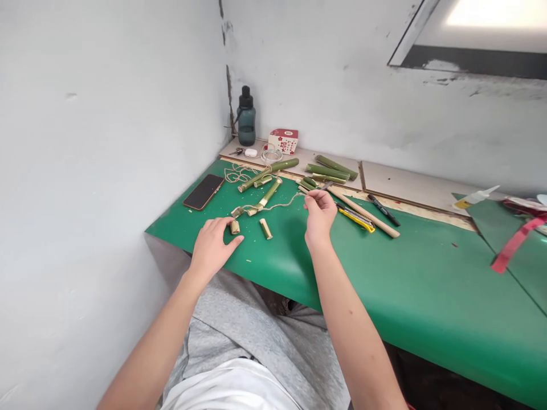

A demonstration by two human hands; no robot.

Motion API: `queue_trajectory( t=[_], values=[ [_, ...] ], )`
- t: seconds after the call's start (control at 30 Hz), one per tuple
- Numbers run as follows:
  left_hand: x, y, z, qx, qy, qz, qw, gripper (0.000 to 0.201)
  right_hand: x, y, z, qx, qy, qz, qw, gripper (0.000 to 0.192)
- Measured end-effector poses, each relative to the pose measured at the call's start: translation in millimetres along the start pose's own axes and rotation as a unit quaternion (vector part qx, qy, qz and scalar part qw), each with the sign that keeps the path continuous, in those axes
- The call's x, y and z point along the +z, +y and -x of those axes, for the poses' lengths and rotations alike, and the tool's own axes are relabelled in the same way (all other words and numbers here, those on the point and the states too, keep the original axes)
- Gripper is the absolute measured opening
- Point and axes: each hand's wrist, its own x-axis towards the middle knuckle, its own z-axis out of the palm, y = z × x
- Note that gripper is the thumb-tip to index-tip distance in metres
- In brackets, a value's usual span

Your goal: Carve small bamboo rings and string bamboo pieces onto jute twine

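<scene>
In the head view, my right hand pinches the end of a thin twine just above the green mat. The twine runs left to a jointed row of bamboo pieces, where a longer green piece lies behind. My left hand rests at the mat's front edge, thumb spread from the fingers. Its fingertips are at a short bamboo piece; whether they touch it is hard to tell. Another short bamboo piece lies loose between my hands.
A phone lies at the left. Behind are bamboo lengths, a bottle and a red-white box. Right of my right hand lie a yellow cutter, a wooden stick, a black marker and a glue bottle.
</scene>
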Motion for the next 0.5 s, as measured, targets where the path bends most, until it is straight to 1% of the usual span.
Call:
queue_trajectory(
  t=[0.07, 0.13, 0.23, 0.37, 0.43, 0.5],
  values=[
    [-3.7, 0, -5, -0.001, -0.003, -0.010, 1.000, 0.027, 1, -1, 1, 0.006, -0.005, 0.009, 1.000, 0.016],
    [-9.0, -5, -13, -0.004, -0.003, -0.018, 1.000, 0.023, 1, -2, 0, 0.011, -0.004, 0.010, 1.000, 0.017],
    [-16.0, -21, -21, -0.017, 0.005, -0.033, 0.999, 0.028, 1, -2, 0, 0.012, 0.000, 0.008, 1.000, 0.017],
    [-20.3, -44, -20, -0.028, 0.024, -0.044, 0.998, 0.036, 1, -4, 2, 0.001, 0.021, 0.001, 1.000, 0.017],
    [-20.2, -48, -18, -0.020, 0.031, -0.048, 0.998, 0.040, 1, -6, 1, -0.014, 0.049, -0.007, 0.999, 0.018],
    [-18.6, -46, -16, -0.009, 0.041, -0.049, 0.998, 0.043, 0, -7, 0, -0.031, 0.082, -0.013, 0.996, 0.018]
  ],
)
